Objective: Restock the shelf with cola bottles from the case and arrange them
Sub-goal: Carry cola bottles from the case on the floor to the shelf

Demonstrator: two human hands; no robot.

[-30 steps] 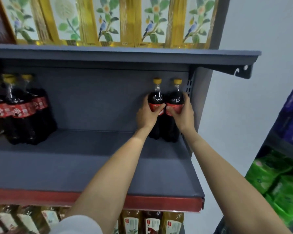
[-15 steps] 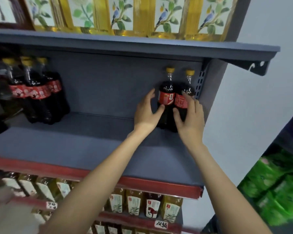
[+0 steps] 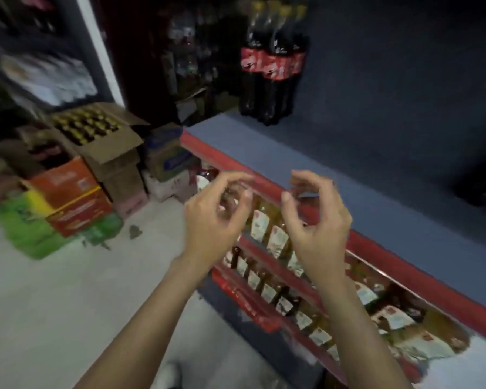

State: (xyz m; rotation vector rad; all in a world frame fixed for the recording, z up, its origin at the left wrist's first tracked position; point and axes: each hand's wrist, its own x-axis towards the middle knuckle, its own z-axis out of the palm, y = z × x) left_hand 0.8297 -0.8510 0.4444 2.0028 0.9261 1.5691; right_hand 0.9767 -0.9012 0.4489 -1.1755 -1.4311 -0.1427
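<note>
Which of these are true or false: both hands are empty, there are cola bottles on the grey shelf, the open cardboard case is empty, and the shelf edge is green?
1. Both hands hold nothing. True: the left hand and right hand hang with loosely curled fingers, empty.
2. Cola bottles stand on the grey shelf. True: a cluster of cola bottles stands upright at the back of the grey shelf.
3. The open cardboard case is empty. False: the open cardboard case shows rows of yellow caps.
4. The shelf's front edge is green. False: it is red.
</note>
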